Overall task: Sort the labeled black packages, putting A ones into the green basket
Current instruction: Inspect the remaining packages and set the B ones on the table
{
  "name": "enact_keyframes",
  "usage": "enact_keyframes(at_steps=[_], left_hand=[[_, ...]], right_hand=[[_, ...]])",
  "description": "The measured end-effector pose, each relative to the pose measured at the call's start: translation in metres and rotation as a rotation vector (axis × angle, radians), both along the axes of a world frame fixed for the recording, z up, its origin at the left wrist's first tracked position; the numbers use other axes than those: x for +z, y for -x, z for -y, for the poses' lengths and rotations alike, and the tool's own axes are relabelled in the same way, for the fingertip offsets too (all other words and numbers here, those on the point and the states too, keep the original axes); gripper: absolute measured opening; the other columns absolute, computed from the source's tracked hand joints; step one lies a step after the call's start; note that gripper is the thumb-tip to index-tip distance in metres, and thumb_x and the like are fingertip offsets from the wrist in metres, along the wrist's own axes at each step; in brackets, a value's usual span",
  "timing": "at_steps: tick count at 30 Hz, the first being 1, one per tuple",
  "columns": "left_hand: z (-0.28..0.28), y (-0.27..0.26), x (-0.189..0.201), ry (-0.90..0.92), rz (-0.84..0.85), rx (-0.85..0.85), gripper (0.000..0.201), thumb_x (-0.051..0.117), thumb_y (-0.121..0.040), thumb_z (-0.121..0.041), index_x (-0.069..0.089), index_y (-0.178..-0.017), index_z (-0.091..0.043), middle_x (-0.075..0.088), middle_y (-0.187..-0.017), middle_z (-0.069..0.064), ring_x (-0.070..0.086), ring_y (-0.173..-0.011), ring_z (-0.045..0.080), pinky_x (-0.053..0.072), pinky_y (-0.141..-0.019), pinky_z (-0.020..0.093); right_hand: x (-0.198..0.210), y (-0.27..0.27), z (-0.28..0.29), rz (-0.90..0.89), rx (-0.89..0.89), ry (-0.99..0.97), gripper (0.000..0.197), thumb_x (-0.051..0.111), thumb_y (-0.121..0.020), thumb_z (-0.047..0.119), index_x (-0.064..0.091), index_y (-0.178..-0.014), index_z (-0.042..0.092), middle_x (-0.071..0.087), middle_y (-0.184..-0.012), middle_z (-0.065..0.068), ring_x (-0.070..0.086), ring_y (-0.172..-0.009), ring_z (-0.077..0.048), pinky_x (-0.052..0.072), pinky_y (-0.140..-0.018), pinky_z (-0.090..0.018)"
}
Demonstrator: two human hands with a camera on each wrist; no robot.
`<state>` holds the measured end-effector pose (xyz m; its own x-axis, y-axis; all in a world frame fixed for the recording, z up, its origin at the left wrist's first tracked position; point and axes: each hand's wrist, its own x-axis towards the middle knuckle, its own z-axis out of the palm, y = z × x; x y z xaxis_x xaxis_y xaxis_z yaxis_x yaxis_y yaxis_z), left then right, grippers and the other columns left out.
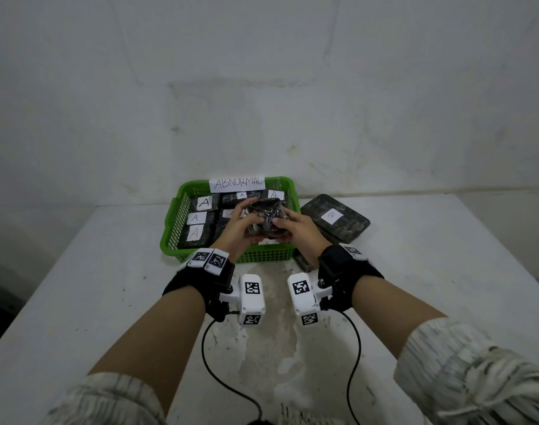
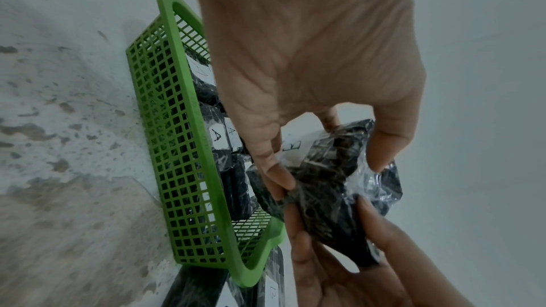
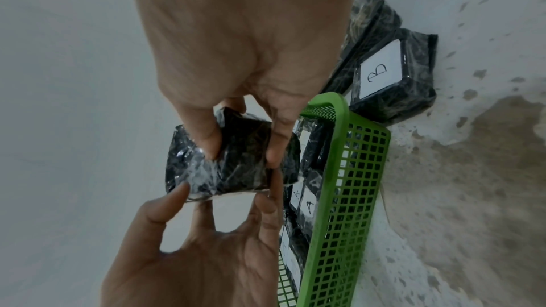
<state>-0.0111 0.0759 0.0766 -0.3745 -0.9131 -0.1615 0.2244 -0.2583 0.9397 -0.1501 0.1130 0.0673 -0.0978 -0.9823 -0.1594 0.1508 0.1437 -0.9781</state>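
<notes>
Both my hands hold one black plastic-wrapped package (image 1: pixel 263 217) just above the green basket (image 1: pixel 170 237). My left hand (image 1: pixel 236 230) grips its left side, with the fingers (image 2: pixel 274 172) and thumb curled on the wrap (image 2: pixel 334 186). On its right side my right hand (image 1: pixel 295 230) pinches the package (image 3: pixel 236 167) from above. I cannot read the held package's label. Several black packages labelled A (image 1: pixel 203 204) lie in the basket (image 3: pixel 345 172).
A paper sign reading ABNORMAL (image 1: pixel 236 183) is stuck on the basket's far rim. A flat black package labelled B (image 1: pixel 335 217) lies right of the basket, with another B package (image 3: pixel 393 74) near its front right corner. The white table (image 1: pixel 108 302) meets a wall behind.
</notes>
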Motion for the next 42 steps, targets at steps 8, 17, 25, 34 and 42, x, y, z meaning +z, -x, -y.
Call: enact_keyframes(at_steps=[8, 17, 25, 34, 42], left_hand=[[0.002, -0.002, 0.0, 0.003, 0.024, 0.008, 0.041, 0.05, -0.091, -0.002, 0.043, -0.127, -0.021, 0.058, -0.109, 0.011, 0.061, -0.084, 0.023, 0.053, -0.056, 0.027], [-0.003, 0.004, 0.0, 0.024, 0.024, -0.044, 0.036, 0.046, -0.095, -0.007, 0.043, -0.126, -0.023, 0.055, -0.112, 0.009, 0.06, -0.09, 0.025, 0.056, -0.061, 0.027], [-0.002, -0.001, -0.004, -0.014, 0.093, -0.093, 0.036, 0.047, -0.097, -0.026, 0.038, -0.132, -0.024, 0.059, -0.111, 0.013, 0.067, -0.077, 0.027, 0.053, -0.066, 0.036], [0.009, -0.013, -0.015, 0.005, 0.41, 0.095, 0.067, 0.013, -0.096, -0.058, 0.054, -0.108, -0.007, 0.056, -0.058, 0.01, 0.041, -0.027, 0.007, 0.028, -0.033, 0.011], [0.013, -0.017, -0.015, 0.033, 0.514, 0.252, 0.044, 0.04, -0.097, -0.045, 0.049, -0.097, -0.003, 0.054, -0.072, 0.006, 0.053, -0.055, 0.018, 0.045, -0.051, 0.026]], right_hand=[[0.002, 0.0, -0.001, -0.023, 0.042, 0.014, 0.047, 0.063, -0.086, -0.003, 0.054, -0.13, 0.01, 0.064, -0.107, -0.008, 0.062, -0.088, -0.02, 0.052, -0.076, -0.024], [0.003, -0.001, 0.004, 0.047, -0.108, -0.043, 0.047, 0.067, -0.088, 0.03, 0.052, -0.125, 0.007, 0.064, -0.117, -0.012, 0.064, -0.096, -0.024, 0.053, -0.077, -0.032], [0.006, 0.001, 0.004, -0.076, -0.163, -0.012, 0.036, 0.067, -0.086, 0.041, 0.056, -0.106, 0.013, 0.066, -0.109, -0.007, 0.063, -0.089, -0.016, 0.049, -0.067, -0.024], [0.019, 0.01, -0.006, -0.079, 0.106, -0.011, 0.039, 0.058, -0.093, 0.03, 0.059, -0.129, 0.016, 0.064, -0.121, -0.001, 0.058, -0.101, -0.003, 0.04, -0.08, -0.015], [0.011, -0.001, -0.006, 0.121, 0.122, -0.093, 0.048, 0.058, -0.09, 0.043, 0.057, -0.129, 0.015, 0.063, -0.127, -0.008, 0.061, -0.111, -0.022, 0.053, -0.08, -0.036]])
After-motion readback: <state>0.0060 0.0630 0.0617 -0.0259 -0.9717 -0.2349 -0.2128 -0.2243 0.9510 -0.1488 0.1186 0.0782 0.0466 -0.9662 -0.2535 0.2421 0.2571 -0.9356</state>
